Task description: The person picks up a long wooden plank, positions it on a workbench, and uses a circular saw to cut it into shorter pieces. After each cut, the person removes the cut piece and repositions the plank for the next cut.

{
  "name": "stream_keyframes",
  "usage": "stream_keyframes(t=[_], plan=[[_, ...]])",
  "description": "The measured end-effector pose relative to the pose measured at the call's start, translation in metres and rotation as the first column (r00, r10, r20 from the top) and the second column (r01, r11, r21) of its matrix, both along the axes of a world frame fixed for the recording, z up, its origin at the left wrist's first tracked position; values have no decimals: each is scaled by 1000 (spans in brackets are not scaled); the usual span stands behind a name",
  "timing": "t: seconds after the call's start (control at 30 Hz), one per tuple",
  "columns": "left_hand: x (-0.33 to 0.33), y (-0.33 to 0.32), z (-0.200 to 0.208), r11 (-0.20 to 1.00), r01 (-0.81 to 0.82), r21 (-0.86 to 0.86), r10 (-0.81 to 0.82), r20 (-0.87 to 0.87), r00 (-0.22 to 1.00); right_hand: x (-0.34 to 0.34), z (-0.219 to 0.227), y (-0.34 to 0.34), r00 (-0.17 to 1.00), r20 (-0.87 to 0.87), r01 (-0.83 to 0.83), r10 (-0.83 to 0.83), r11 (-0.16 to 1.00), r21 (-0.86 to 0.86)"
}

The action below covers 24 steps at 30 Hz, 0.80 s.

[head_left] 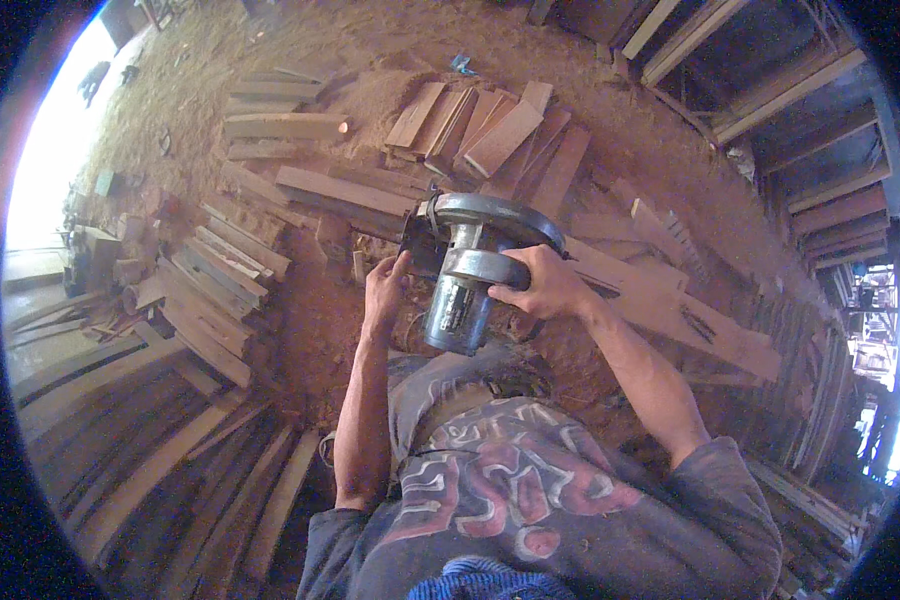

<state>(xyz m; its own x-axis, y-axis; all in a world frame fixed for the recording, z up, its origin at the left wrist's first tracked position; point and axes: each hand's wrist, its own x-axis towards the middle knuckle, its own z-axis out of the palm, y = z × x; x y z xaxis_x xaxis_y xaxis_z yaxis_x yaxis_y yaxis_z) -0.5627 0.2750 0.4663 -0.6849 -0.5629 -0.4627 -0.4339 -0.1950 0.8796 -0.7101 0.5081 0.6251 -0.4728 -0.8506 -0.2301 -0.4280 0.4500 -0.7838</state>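
Note:
A circular saw (460, 300) with a grey metal body and a rounded blade guard is held up in front of my torso. My right hand (552, 284) is wrapped round its handle on the right side. With closed fingers, my left hand (384, 292) grips the dark plate (422, 245) at the saw's left edge. The saw's motor end points down toward my lap. Its blade is hidden by the guard and the body.
Cut boards (485, 130) lie in a loose pile beyond the saw. A stack of short planks (215, 270) is at the left, with long timbers (160, 470) nearer to me. Wide boards (670, 300) stretch to the right. Sawdust (360, 40) covers the ground.

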Motion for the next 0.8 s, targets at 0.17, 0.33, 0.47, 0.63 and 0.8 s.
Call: stream_keyframes(t=[0.17,0.33,0.47,0.63,0.8], plan=[[1,3,1,999,-25,29,27,-60,998,0,0,0,1000,13,1,-1,1000,-18],[0,2,7,1000,11,23,-10,-48,999,0,-2,1,1000,8,-11,11,999,-35],[0,5,13,999,-15,47,17,-60,998,-1,-1,1,999,37,-12,12,1000,5],[0,5,15,999,-14,50,17,-46,999,0,-3,1,1000,7,-22,22,999,-40],[0,4,9,999,-27,25,27,-17,999,-2,-6,1,999,42,-13,14,1000,-21]])
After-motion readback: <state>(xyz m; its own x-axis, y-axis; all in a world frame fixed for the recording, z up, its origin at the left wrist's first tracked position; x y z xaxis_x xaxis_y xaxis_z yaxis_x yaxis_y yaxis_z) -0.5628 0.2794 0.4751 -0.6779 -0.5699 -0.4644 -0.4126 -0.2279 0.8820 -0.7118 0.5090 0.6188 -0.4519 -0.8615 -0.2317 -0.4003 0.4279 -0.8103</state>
